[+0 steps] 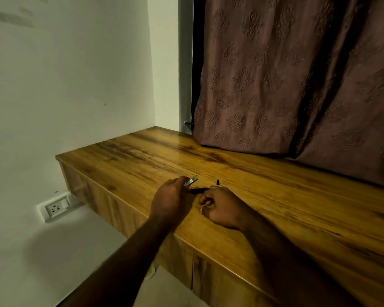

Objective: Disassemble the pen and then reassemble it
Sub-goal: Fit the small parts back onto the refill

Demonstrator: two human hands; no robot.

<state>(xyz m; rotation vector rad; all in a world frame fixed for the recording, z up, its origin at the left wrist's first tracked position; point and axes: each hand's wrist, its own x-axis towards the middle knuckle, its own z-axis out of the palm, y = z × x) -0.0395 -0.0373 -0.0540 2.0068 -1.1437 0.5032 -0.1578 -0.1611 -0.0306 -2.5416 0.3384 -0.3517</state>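
Leaning over a wooden table with a glossy, streaked brown grain, I have both forearms stretched across its near edge. A heavy brownish curtain embossed with repeated floral motifs hangs along the far side and its hem bunches on the tabletop, well apart from where I work. To my left stands a plain pale wall, and low on it, below the table's end, sits a white socket plate with a switch. Cabinet fronts of the same wood run under the tabletop.

My left hand is curled, fingers pressed together around a slim silvery pen piece that pokes out past my fingertips, tilted up and away over the table. My right hand is also curled into a loose fist resting on the wood, pinching a dark pen barrel that reaches leftward toward my left hand; the two pieces lie close, and I cannot tell if they touch. Just beyond my right knuckles a small dark part shows against the grain; too small to tell whether it lies loose or is held.

Nothing on the table acts as a container, and no object blocks either hand.
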